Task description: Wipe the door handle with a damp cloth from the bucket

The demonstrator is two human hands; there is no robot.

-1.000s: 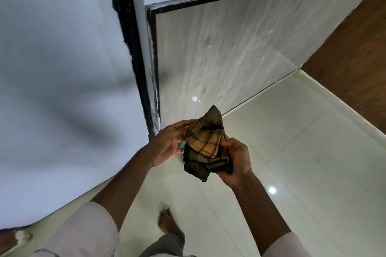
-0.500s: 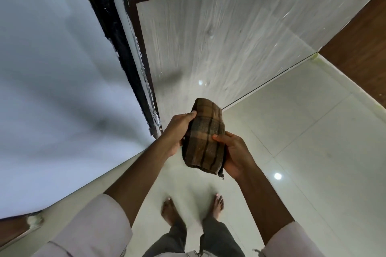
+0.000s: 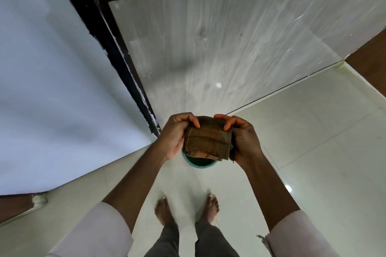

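Cloth now folded flat and gripped at both ends, over the bucket.

Half a second ago the cloth (image 3: 208, 142) stood upright as a roll between the hands; now it lies sideways as a flat brown pad. The left hand (image 3: 174, 135) pinches its left end, the right hand (image 3: 243, 142) pinches its right end, thumbs on top. A teal bucket (image 3: 200, 164) shows on the floor just under the cloth. I judge the cloth is being wrung or readied; no door handle is in view, so wiping is not yet begun.
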